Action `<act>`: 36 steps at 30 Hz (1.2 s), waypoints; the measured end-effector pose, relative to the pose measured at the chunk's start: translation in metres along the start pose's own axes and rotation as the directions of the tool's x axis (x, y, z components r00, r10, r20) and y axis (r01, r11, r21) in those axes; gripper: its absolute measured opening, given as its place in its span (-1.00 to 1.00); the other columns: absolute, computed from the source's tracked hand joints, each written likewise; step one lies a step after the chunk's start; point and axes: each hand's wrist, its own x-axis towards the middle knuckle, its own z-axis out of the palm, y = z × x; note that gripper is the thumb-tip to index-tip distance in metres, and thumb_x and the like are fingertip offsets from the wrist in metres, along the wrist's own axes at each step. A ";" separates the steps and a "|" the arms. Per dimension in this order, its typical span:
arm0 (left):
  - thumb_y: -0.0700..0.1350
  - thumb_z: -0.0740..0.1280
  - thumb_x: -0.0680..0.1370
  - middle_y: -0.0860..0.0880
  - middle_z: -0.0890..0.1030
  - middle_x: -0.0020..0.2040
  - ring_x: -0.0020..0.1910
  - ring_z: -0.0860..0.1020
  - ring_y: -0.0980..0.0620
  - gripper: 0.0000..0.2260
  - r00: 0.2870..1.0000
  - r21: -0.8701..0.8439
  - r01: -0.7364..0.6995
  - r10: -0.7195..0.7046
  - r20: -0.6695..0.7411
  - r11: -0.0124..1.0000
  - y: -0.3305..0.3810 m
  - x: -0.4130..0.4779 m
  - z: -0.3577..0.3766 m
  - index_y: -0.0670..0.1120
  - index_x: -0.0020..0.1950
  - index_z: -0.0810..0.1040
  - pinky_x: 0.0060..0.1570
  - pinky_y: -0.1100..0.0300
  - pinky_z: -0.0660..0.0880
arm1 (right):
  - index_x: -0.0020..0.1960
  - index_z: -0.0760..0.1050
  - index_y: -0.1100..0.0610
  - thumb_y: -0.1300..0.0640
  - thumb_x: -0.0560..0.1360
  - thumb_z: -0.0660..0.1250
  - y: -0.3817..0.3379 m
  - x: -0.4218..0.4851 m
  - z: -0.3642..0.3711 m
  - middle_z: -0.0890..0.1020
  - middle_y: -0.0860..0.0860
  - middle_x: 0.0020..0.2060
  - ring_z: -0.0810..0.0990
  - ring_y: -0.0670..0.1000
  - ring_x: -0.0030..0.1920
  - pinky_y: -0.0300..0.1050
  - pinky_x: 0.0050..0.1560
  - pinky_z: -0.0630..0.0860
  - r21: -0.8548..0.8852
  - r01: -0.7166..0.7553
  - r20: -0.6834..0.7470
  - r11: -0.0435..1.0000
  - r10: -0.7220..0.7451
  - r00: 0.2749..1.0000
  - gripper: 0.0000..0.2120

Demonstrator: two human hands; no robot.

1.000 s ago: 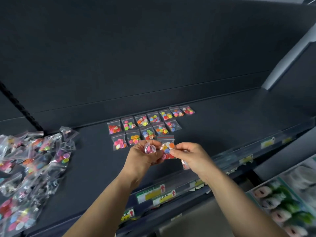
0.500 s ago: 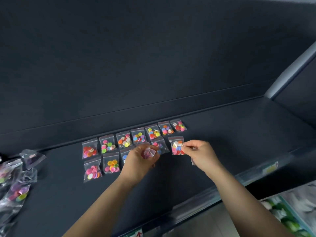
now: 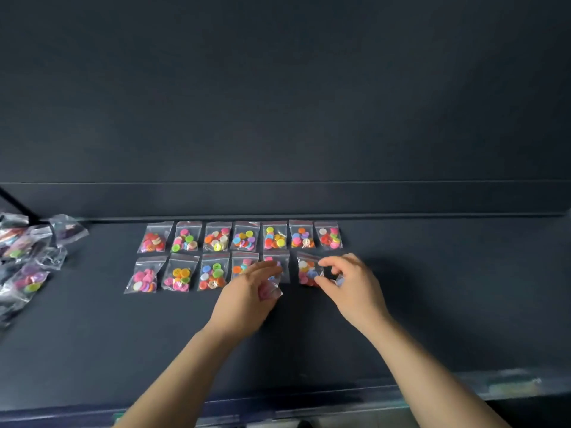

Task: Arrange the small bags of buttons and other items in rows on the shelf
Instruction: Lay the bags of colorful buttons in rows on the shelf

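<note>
Dark grey shelf (image 3: 432,304), approx. level w/ my chest, carries small clear plastic zip bags, each holding a handful of round coloured buttons. Far row (image 3: 244,236): seven bags side by side along the back lip, mixed red, orange, green, pink and blue buttons inside. Near row (image 3: 180,274): four bags fully in view from the left, a fifth partly hidden behind my left hand (image 3: 244,299). All stand w/ the long axis running near-to-far, red zip strip at the far end, buttons slumped toward the near end.

My right hand (image 3: 352,288) pinches the right edge of the sixth near-row bag (image 3: 306,269) (red, white, blue buttons) btwn thumb and forefinger. It lies on the shelf just right of the fifth, w/ a small gap, and sits a bit skewed vs. its neighbours. My left hand is curled round another bag, a pink-button bag (image 3: 269,291), held near the fifth bag.

Far left: a loose heap of crumpled clear bags (image 3: 27,257), purple, green, red buttons.

Strip on the shelf's near edge at right (image 3: 509,388): blurred, can't read.
</note>
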 end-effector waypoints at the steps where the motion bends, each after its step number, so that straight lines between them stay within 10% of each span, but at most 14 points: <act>1: -0.15 0.33 0.53 0.15 0.42 0.40 0.07 0.58 0.00 -0.62 1.000 0.021 -0.002 0.002 0.007 1.000 -0.001 -0.001 0.002 0.03 0.35 0.49 0.01 0.30 0.46 | 0.16 0.59 -0.04 -0.01 0.46 0.42 0.003 0.000 0.001 0.50 -0.11 -0.03 0.50 -0.09 -0.28 -0.20 -0.24 0.46 -0.016 0.069 0.026 0.997 -0.069 0.997 -0.73; 7: -0.15 0.29 0.54 0.17 0.33 0.46 0.12 0.56 0.16 -0.63 1.000 0.086 -0.014 0.013 0.014 0.996 -0.002 -0.001 0.005 0.04 0.34 0.49 -0.01 0.26 0.50 | 0.32 0.50 -0.12 -0.03 0.54 0.31 0.012 0.003 0.009 0.33 -0.26 0.40 0.50 -0.18 -0.29 -0.45 -0.29 0.31 -0.094 0.198 0.154 0.976 -0.182 0.971 -0.66; 30: -0.10 0.28 0.56 0.16 0.31 0.47 0.12 0.56 0.10 -0.66 0.998 0.157 -0.067 0.065 0.015 0.985 -0.008 0.000 0.009 0.07 0.33 0.50 -0.02 0.18 0.55 | 0.42 0.35 -0.17 -0.07 0.60 0.19 -0.001 0.006 0.010 0.26 -0.24 0.46 0.57 -0.21 -0.16 -0.35 -0.25 0.35 -0.253 0.242 0.216 0.937 -0.189 0.958 -0.62; 36: -0.11 0.34 0.53 0.14 0.46 0.34 -0.13 0.55 0.20 -0.70 0.998 0.035 -0.035 0.037 -0.051 0.999 0.000 -0.003 0.002 0.05 0.26 0.55 -0.11 0.36 0.45 | 0.24 0.53 -0.06 -0.08 0.55 0.27 -0.003 0.005 -0.005 0.50 -0.17 0.14 0.52 -0.18 -0.14 -0.35 -0.13 0.41 0.292 -0.022 0.088 0.956 -0.004 0.996 -0.71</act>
